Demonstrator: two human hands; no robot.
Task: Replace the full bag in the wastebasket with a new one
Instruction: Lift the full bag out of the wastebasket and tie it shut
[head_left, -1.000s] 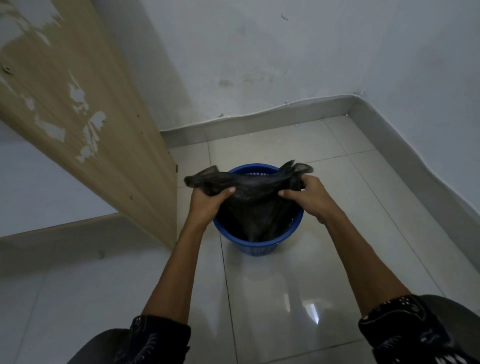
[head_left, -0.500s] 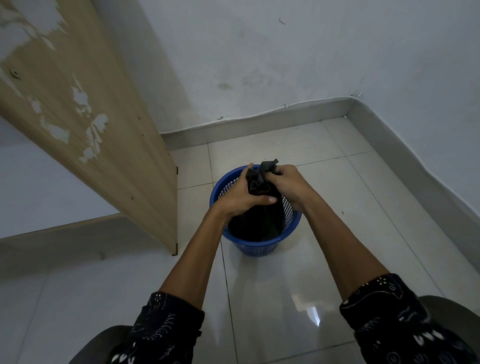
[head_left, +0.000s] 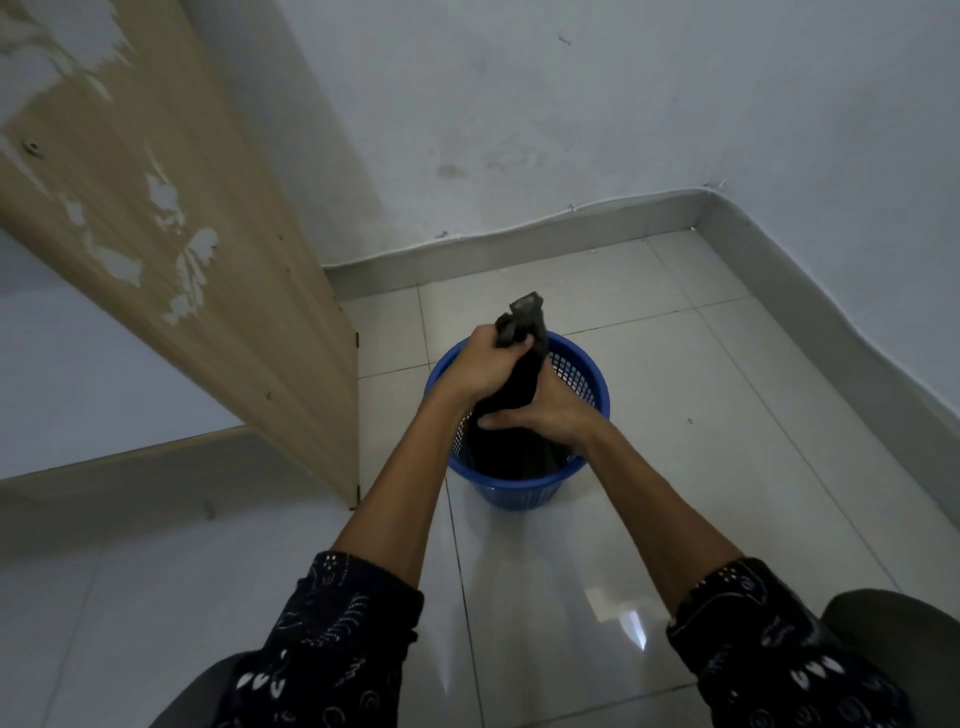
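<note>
A blue mesh wastebasket (head_left: 582, 374) stands on the tiled floor in the room's corner. A black bag (head_left: 511, 452) sits inside it, its top gathered into a neck that sticks up above the rim. My left hand (head_left: 480, 366) is clenched around the upper part of that neck, with the bag's end poking out above the fist. My right hand (head_left: 548, 410) grips the neck just below, over the basket's opening. The lower part of the bag is hidden inside the basket.
A worn wooden panel (head_left: 171, 218) with peeling veneer stands upright close to the basket's left. White walls with a grey skirting (head_left: 519, 247) close the corner behind and to the right. Glossy floor tiles (head_left: 545, 597) lie between me and the basket.
The bag's mouth was spread wide between both hands; they have since come together and bunched it into a narrow neck, left fist now above the right.
</note>
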